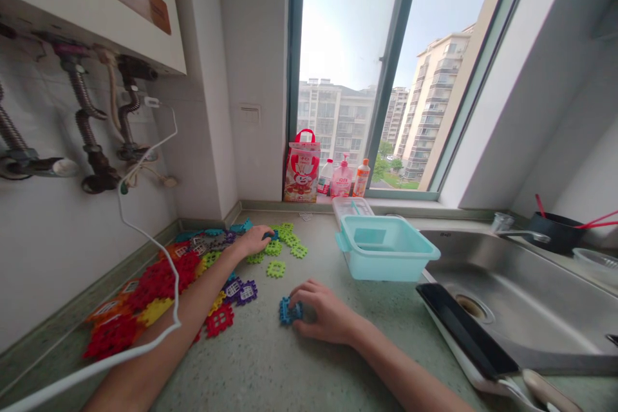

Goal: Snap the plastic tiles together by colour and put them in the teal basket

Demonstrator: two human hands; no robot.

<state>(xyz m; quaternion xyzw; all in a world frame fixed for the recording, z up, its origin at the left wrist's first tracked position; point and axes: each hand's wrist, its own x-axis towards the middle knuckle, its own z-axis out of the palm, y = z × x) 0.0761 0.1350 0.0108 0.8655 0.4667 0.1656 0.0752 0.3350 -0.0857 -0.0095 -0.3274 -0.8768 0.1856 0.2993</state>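
My left hand [254,240] reaches far forward over the counter, fingers curled on a small dark blue tile at its tip, among green interlocking tiles [286,239]. My right hand [322,311] rests nearer to me on the counter, fingers bent round a blue tile piece [288,311] at its left side. A spread of plastic interlocking tiles lies to the left: red ones [159,280], yellow, orange, purple [241,291] and grey.
A pale teal plastic bin [386,250] stands by the steel sink [502,296]. A black-and-white board [463,333] lies over the sink's near edge. A white cable [145,219] hangs across my left arm. Bottles and a red bag [302,170] stand on the window sill.
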